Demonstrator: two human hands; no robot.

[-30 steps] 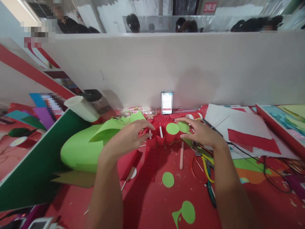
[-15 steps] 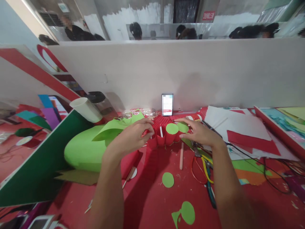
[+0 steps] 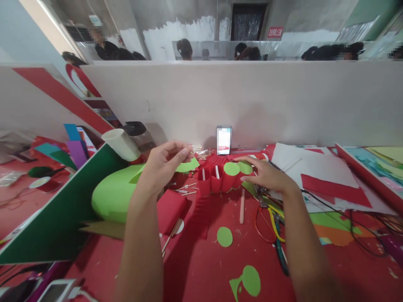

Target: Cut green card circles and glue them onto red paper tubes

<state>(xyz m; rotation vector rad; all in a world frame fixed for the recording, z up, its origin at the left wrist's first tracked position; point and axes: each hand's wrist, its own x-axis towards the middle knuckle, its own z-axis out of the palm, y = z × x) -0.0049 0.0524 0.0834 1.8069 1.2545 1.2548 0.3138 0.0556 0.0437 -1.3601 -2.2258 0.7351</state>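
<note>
A joined row of red paper tubes (image 3: pixel 215 184) stands at the table's middle. White strips show inside the two left tubes, and two green paper circles (image 3: pixel 231 168) cover the tops on the right. My right hand (image 3: pixel 266 174) has thumb and fingers around the right end of the row, by the second circle. To the left, my left hand (image 3: pixel 165 165) is raised above the green paper, apart from the tubes. Its thumb and fingertips are pressed together; anything between them is too small to see. Another green circle (image 3: pixel 224 237) lies nearer me.
Scissors and pliers with yellow handles (image 3: pixel 275 224) lie by my right forearm. A pink stick (image 3: pixel 242 206) rests before the tubes. A phone (image 3: pixel 224 140) leans on the partition. At left are a green paper roll (image 3: pixel 110 193) and a white cup (image 3: pixel 121 144). Other people are beyond the partition.
My left hand has moved left and up, away from the leftmost tube, which now shows with a white strip in it. My right hand stays at the row's right end.
</note>
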